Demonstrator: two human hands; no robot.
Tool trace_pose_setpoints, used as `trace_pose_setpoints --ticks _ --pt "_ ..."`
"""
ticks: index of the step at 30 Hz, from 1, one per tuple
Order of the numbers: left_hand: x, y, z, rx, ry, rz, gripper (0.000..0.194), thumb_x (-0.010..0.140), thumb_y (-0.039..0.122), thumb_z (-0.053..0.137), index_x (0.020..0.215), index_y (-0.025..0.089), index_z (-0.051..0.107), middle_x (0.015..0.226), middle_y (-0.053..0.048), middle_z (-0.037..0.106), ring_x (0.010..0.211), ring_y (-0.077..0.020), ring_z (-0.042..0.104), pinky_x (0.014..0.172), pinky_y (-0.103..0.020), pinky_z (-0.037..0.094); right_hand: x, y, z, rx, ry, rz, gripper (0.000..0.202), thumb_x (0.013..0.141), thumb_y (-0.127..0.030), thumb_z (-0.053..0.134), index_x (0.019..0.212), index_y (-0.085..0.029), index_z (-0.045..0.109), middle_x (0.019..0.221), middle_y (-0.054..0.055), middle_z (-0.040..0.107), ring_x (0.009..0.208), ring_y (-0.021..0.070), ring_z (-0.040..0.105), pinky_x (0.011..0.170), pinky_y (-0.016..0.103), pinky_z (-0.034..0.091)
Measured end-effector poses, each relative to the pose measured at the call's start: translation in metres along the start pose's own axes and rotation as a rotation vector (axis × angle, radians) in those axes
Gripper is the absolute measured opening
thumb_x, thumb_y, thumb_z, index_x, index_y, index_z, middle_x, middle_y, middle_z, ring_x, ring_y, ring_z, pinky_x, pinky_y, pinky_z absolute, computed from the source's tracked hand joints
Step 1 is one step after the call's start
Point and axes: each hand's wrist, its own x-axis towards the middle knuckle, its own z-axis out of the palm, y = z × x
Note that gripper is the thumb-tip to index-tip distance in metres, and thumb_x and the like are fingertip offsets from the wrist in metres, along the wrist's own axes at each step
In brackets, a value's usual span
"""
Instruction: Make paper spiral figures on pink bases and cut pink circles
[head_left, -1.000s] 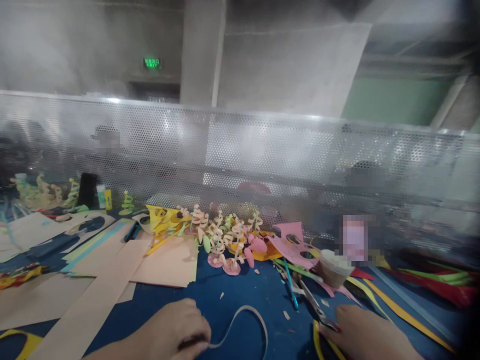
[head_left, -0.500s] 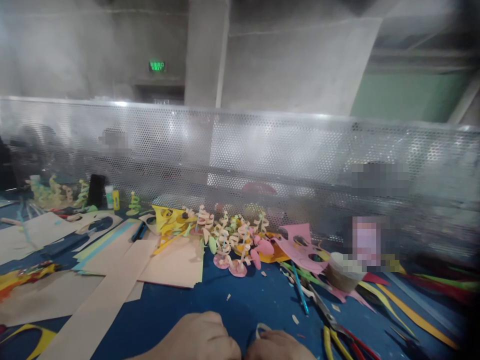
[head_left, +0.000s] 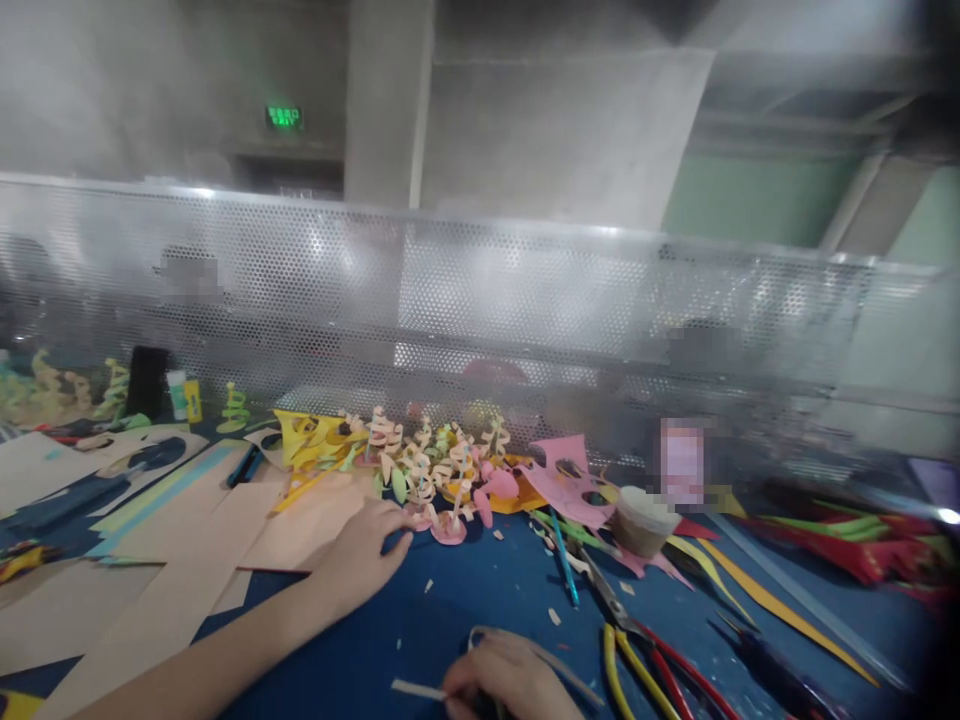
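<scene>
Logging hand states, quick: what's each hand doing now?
Left hand: open, fingertips by the pink discs; contact unclear.
Right hand: closed, holding a pale strip.

Grey wall (head_left: 562,130) seen behind | green-lit EXIT sign (head_left: 284,118) mounted at left | blue tabletop (head_left: 352,660) backed by perforated metal screen (head_left: 517,285) | pale-green wall section (head_left: 757,195) glimpsed right

Just seeing paper sheets (head_left: 300,530) lying left of paper curls (head_left: 435,465), scissors (head_left: 609,598) and a cup (head_left: 641,535) right, mesh panel (head_left: 517,290) behind.
</scene>
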Motion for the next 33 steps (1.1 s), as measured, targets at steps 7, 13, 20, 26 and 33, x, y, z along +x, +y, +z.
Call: trace_pose_setpoints --ticks 7,13,20,26,33 --pt "-0.007 0.011 0.009 -0.019 -0.009 0.155 0.028 0.081 0.015 0.045 0.102 0.024 0.061 0.106 -0.005 0.058 0.102 -0.0196 0.051 0.091 -0.034 0.040 0.003 0.000 0.014 -0.148 0.315 -0.322 0.029 0.091 -0.028 0.035 0.070 -0.023 0.055 0.053 -0.006 0.062 0.049 0.0073 0.055 0.053 0.018 0.036" --pt "0.018 0.027 0.022 -0.134 0.009 0.080 0.032 0.077 0.017 0.050 0.105 0.024 0.062 0.117 -0.008 0.055 0.111 -0.0246 0.047 0.096 -0.041 0.036 0.004 -0.006 0.011 -0.163 0.362 -0.306 0.029 0.090 -0.028 0.035 0.068 -0.023 0.053 0.051 -0.006 0.062 0.048 0.0070 0.056 0.055 0.018 0.039" --pt "0.038 0.029 0.021 -0.301 0.056 -0.022 0.018 0.074 0.020 0.051 0.082 0.018 0.067 0.077 -0.004 0.069 0.070 -0.0192 0.062 0.067 -0.030 0.049 0.001 -0.005 0.009 -0.121 0.370 -0.244 0.023 0.088 -0.026 0.039 0.072 -0.023 0.055 0.056 -0.005 0.064 0.054 0.0082 0.060 0.069 0.017 0.044" --pt "0.027 0.028 0.005 -0.437 0.046 -0.068 0.008 0.073 0.018 0.051 0.075 0.020 0.059 0.075 0.000 0.065 0.071 -0.0161 0.061 0.065 -0.026 0.049 -0.001 -0.012 -0.002 -0.096 0.288 -0.171 0.015 0.079 -0.015 0.046 0.074 -0.023 0.058 0.060 -0.002 0.066 0.057 0.0113 0.060 0.058 0.019 0.044" --pt "0.003 0.029 0.011 -0.775 -0.087 -0.108 0.016 0.070 0.013 0.056 0.084 0.020 0.050 0.076 0.001 0.063 0.076 -0.0152 0.062 0.072 -0.027 0.050 0.007 -0.015 -0.050 0.058 0.352 0.370 0.016 0.080 -0.026 0.046 0.082 -0.019 0.060 0.072 0.003 0.066 0.068 0.0169 0.062 0.061 0.025 0.047"
